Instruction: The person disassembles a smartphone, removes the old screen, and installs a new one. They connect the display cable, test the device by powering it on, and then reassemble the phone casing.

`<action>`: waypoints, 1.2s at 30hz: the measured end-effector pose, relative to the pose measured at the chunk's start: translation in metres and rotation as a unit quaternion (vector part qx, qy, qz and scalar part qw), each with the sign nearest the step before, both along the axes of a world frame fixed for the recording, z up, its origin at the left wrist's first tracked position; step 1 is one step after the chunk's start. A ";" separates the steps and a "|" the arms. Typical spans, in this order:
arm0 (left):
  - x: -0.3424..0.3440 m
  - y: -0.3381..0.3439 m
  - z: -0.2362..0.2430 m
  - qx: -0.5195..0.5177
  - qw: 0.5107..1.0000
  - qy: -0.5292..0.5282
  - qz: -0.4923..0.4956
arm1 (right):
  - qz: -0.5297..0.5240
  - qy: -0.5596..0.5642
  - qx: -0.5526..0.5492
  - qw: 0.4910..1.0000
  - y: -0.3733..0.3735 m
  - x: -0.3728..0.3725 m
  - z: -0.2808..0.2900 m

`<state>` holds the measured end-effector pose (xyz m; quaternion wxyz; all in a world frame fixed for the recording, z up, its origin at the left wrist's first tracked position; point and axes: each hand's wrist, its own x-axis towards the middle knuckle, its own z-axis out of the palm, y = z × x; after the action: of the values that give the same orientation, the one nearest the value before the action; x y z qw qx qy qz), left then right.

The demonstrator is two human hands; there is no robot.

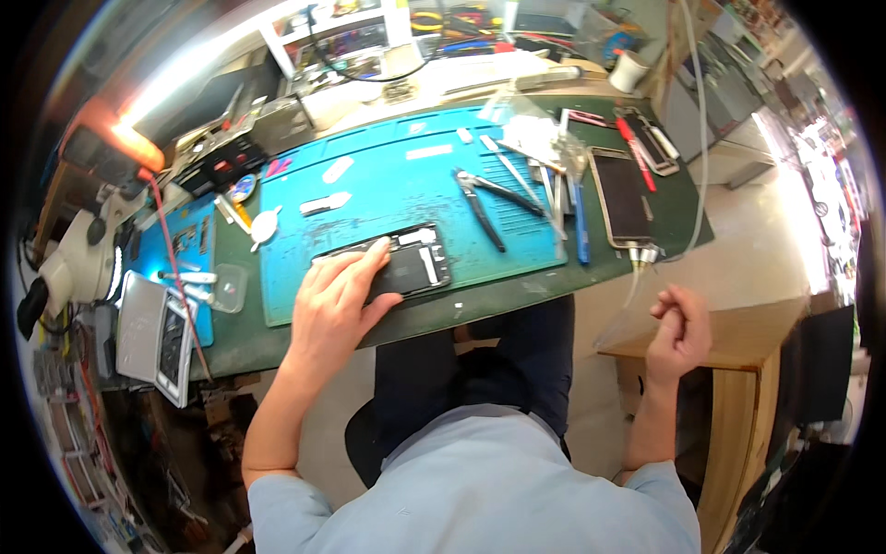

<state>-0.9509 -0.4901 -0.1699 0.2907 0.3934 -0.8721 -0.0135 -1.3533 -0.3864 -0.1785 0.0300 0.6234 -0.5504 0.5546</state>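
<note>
An opened phone (406, 268) with its dark inner parts exposed lies at the near edge of the blue work mat (388, 198). My left hand (337, 291) holds it, fingers over its left part and thumb along the near side; they hide that end. My right hand (678, 334) is raised off the table's right corner, fingers curled in; whether something small is in them is hidden. Pliers (480, 217) with dark handles lie on the mat right of the phone. A second phone (621, 198), screen up, rests farther right with cable plugs (643, 257) at its lower end.
Slim tools and a blue pen-like tool (582, 226) lie along the mat's right side, below a clear plastic bag (540, 129). A red pen (637, 155) is beside the second phone. At left are a white microscope (69, 263) and an open grey case (146, 323). A hanging cable (701, 120) passes at right.
</note>
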 end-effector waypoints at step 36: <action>0.004 0.007 -0.002 0.118 0.989 0.050 0.079 | -0.123 0.249 0.325 0.904 -0.070 -0.009 0.016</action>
<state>-0.9472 -0.4835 -0.1715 0.2855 0.4911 -0.8152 -0.1126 -1.3622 -0.4566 -0.1623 0.0299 0.6436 -0.7470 0.1639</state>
